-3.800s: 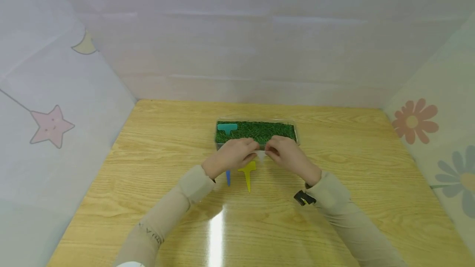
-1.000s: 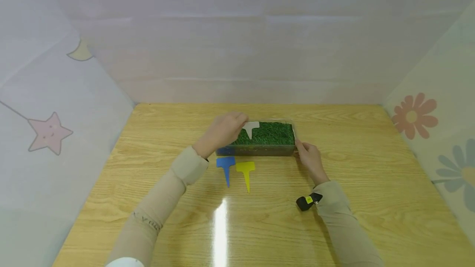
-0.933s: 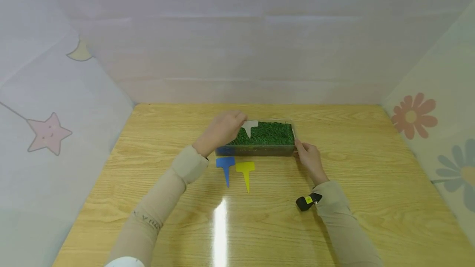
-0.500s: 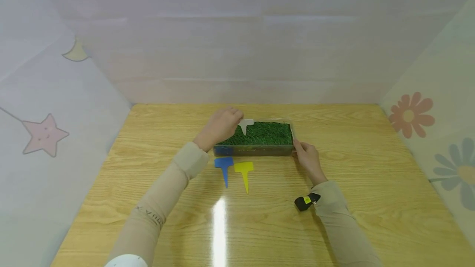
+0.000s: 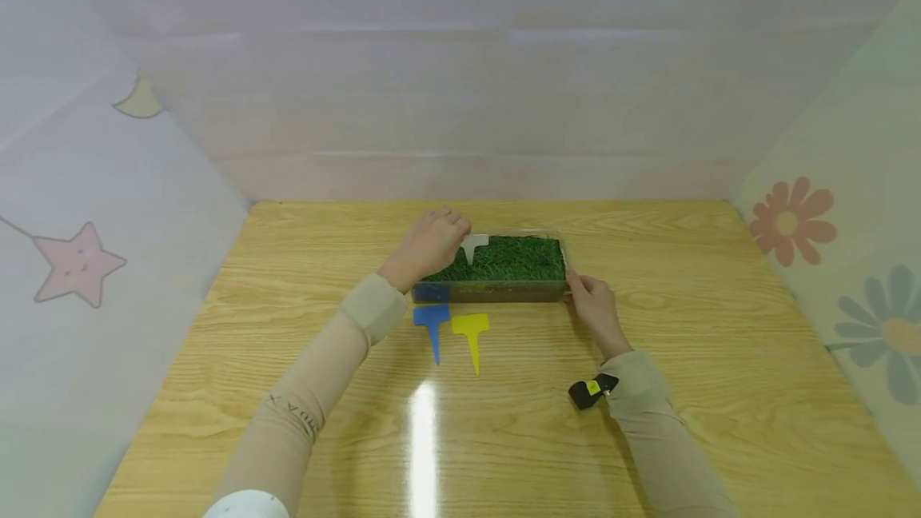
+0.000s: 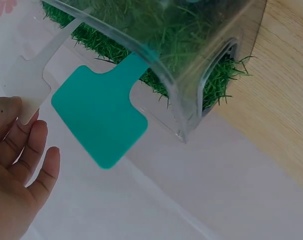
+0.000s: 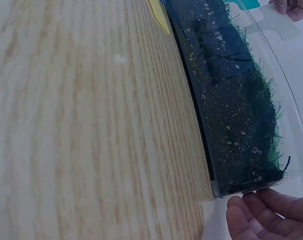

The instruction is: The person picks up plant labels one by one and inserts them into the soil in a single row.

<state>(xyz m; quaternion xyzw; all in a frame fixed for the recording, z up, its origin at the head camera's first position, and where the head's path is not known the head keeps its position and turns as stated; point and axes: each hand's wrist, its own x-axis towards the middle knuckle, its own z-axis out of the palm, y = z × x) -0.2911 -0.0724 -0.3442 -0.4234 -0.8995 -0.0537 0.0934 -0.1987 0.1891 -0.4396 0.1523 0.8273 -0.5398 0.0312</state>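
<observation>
My left hand [image 5: 434, 242] pinches the head of a white T-shaped plant label [image 6: 30, 85] between thumb and fingers. Its stem points down into the grass near the left part of a clear plastic planter box [image 5: 496, 292]. Beside it, a teal plant label [image 6: 99, 117] stands in the grass [image 5: 521, 258]; in the head view my left hand hides it. My right hand [image 5: 597, 310] holds the planter's right end, fingers curled against the end wall [image 7: 264, 207]. Dark soil with pale bits [image 7: 226, 115] shows through the side.
A blue plant label [image 5: 433, 326] and a yellow plant label [image 5: 471, 332] lie on the wooden table [image 5: 345, 422] in front of the planter. A pale wall [image 5: 460, 102] rises behind the table, with printed side walls left and right.
Both hands were together at the white label before the planter. The left hand has since carried it over the grass, lately shifting slightly left; the right hand has moved to the planter's right end.
</observation>
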